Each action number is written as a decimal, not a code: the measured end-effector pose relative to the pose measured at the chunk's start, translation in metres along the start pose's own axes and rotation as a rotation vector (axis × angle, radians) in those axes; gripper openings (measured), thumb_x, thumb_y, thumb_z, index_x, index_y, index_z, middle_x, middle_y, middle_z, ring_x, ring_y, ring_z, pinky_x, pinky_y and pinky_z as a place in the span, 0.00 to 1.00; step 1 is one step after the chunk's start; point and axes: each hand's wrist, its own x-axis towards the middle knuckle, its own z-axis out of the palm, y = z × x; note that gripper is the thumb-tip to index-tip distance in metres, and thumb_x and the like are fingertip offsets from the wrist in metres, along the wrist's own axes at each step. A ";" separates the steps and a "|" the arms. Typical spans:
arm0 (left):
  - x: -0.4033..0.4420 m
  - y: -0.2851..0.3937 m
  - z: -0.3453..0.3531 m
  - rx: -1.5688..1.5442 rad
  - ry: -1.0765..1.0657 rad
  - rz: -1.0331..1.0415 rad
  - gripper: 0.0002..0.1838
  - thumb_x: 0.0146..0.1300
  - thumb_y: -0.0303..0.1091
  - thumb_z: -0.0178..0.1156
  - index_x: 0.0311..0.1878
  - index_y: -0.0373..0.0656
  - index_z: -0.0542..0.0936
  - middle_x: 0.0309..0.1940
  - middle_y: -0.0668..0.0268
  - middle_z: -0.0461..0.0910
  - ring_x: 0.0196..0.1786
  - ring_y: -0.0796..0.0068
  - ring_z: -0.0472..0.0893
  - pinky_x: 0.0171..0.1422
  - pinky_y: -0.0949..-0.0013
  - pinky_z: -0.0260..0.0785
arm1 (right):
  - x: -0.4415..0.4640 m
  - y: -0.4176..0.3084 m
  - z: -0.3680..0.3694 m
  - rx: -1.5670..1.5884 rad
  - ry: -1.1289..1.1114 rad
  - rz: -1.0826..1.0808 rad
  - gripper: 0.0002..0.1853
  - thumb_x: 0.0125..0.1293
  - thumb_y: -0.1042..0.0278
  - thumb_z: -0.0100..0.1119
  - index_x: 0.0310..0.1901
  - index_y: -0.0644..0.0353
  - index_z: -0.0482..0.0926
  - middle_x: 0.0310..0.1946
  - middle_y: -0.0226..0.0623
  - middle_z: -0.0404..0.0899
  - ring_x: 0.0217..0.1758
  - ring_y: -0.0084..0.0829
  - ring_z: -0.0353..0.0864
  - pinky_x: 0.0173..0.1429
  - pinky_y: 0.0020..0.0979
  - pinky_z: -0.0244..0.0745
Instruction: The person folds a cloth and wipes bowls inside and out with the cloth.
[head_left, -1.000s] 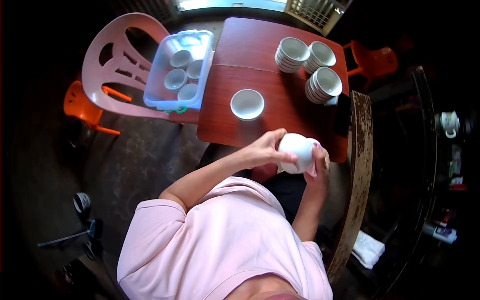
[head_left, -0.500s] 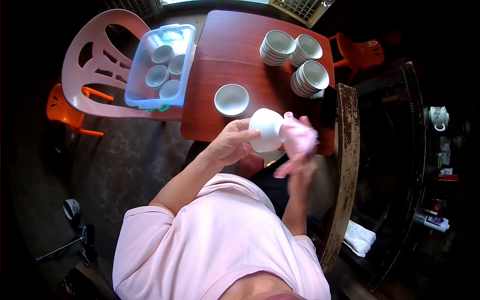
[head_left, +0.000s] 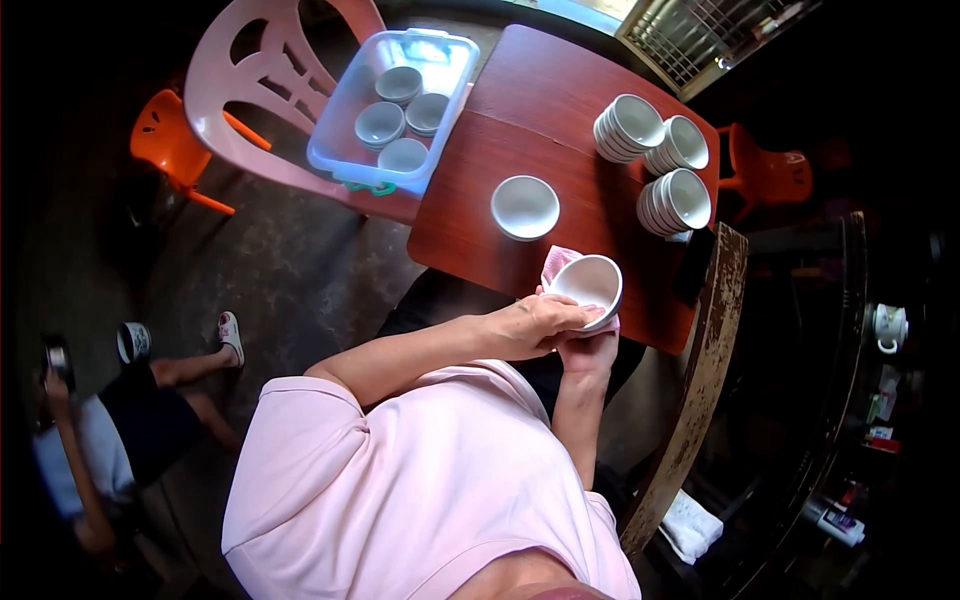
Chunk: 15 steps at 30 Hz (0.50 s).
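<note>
1. far left, another person (head_left: pixel 118 430) sits or crouches low, one hand at a blurred dark object.
2. next, the clear tub (head_left: pixel 328 170) by the pink chair (head_left: pixel 203 95), small bowls (head_left: pixel 380 123) inside.
3. one upright lone bowl (head_left: pixel 525 208) on the red table (head_left: pixel 465 180).
4. and here's the left hand (head_left: pixel 535 325), closed on the held bowl (head_left: pixel 590 280), fingers over its near rim, mouth tilted.
5. right hand (head_left: pixel 588 348) underneath, gripping the pink cloth (head_left: pixel 557 262) against it.
6. three bowl stacks (head_left: pixel 675 200) at the table's right!

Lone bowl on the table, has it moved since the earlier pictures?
No, the lone bowl keeps its spot on the table, between the tub and stacks.
</note>
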 end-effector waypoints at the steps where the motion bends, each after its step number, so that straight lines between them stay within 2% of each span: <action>1: 0.001 -0.004 -0.005 0.140 -0.002 0.101 0.27 0.56 0.20 0.62 0.61 0.40 0.72 0.57 0.58 0.76 0.57 0.63 0.77 0.59 0.62 0.71 | 0.003 0.000 -0.004 0.043 -0.039 0.040 0.23 0.70 0.50 0.43 0.56 0.60 0.71 0.51 0.44 0.76 0.54 0.46 0.77 0.60 0.52 0.73; 2: 0.002 -0.007 -0.010 0.280 -0.006 0.203 0.29 0.55 0.20 0.62 0.62 0.41 0.71 0.60 0.57 0.74 0.60 0.61 0.76 0.62 0.60 0.70 | 0.006 0.000 -0.013 0.085 -0.078 0.078 0.23 0.70 0.51 0.43 0.56 0.60 0.72 0.50 0.43 0.76 0.53 0.44 0.77 0.59 0.50 0.74; 4: -0.003 -0.006 -0.023 0.296 -0.012 0.172 0.29 0.54 0.22 0.63 0.62 0.41 0.70 0.60 0.57 0.74 0.63 0.65 0.74 0.65 0.60 0.68 | 0.004 0.003 -0.014 0.054 -0.133 0.117 0.21 0.70 0.53 0.45 0.55 0.61 0.72 0.49 0.40 0.77 0.53 0.38 0.78 0.58 0.41 0.76; 6: -0.010 -0.005 -0.038 0.400 0.012 0.146 0.30 0.53 0.25 0.64 0.62 0.42 0.71 0.60 0.58 0.74 0.64 0.67 0.73 0.66 0.60 0.67 | -0.004 0.007 0.001 0.014 -0.043 0.105 0.21 0.69 0.54 0.46 0.56 0.60 0.72 0.51 0.41 0.78 0.54 0.39 0.78 0.58 0.43 0.76; 9: -0.020 -0.007 -0.069 0.607 0.131 0.126 0.29 0.48 0.21 0.63 0.58 0.39 0.74 0.57 0.56 0.76 0.61 0.64 0.75 0.67 0.58 0.67 | -0.011 0.004 0.024 -0.039 -0.013 0.119 0.23 0.67 0.54 0.52 0.58 0.60 0.72 0.52 0.41 0.79 0.54 0.42 0.79 0.57 0.46 0.77; 11: -0.027 0.006 -0.105 0.529 0.271 0.093 0.24 0.45 0.15 0.59 0.49 0.37 0.77 0.50 0.56 0.79 0.55 0.55 0.78 0.66 0.55 0.66 | -0.011 0.002 0.022 -0.052 -0.101 0.069 0.23 0.67 0.54 0.51 0.58 0.60 0.71 0.53 0.42 0.78 0.55 0.43 0.79 0.57 0.46 0.77; 13: -0.042 -0.005 -0.140 0.642 0.406 0.041 0.20 0.46 0.13 0.57 0.45 0.38 0.79 0.47 0.55 0.80 0.54 0.55 0.78 0.66 0.51 0.64 | -0.016 -0.002 0.023 0.018 -0.133 0.100 0.21 0.67 0.57 0.51 0.57 0.59 0.72 0.53 0.43 0.77 0.56 0.45 0.78 0.58 0.49 0.76; 15: -0.050 -0.014 -0.190 0.882 0.377 -0.029 0.16 0.51 0.19 0.61 0.46 0.39 0.81 0.46 0.56 0.81 0.52 0.57 0.79 0.68 0.52 0.63 | -0.011 -0.010 0.003 0.008 -0.102 0.117 0.20 0.67 0.58 0.52 0.57 0.58 0.73 0.54 0.42 0.77 0.57 0.45 0.78 0.58 0.49 0.76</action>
